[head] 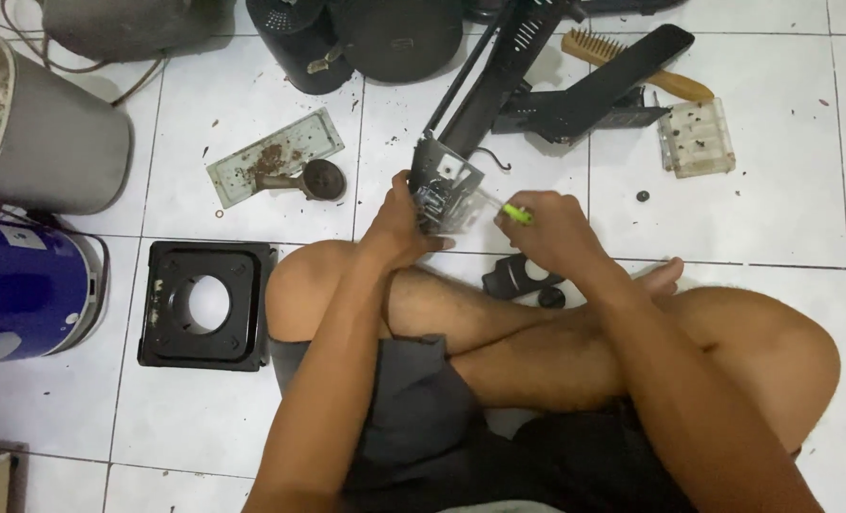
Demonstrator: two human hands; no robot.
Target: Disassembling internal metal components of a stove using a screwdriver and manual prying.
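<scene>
The white tiled floor (pixel 775 209) carries everything here, and a person sits cross-legged on it. At the left edge stand a grey cylindrical bin (pixel 48 133) and, nearer the person, a blue and white container (pixel 28 290). A square black base plate (pixel 206 304) with a round hole lies flat just left of the person's knee. Farther off lie long black housing pieces (pixel 575 95) (one of them crossing a wooden comb (pixel 632 62)), and beside these a clear plastic tray (pixel 697 138). A dirty grey rectangular plate (pixel 276 157) lies farther left, with a small round rusty part (pixel 320 179) at its corner.

The left hand (pixel 399 223) is clamped on a grey metal bracket assembly (pixel 447 190), held upright above the knees, its far end meeting a long black arm. The right hand (pixel 551 233) is closed round a screwdriver with a yellow-green handle (pixel 515 214), its tip pointing into the bracket. A small black part (pixel 518 277) lies on the floor under the right wrist.
</scene>
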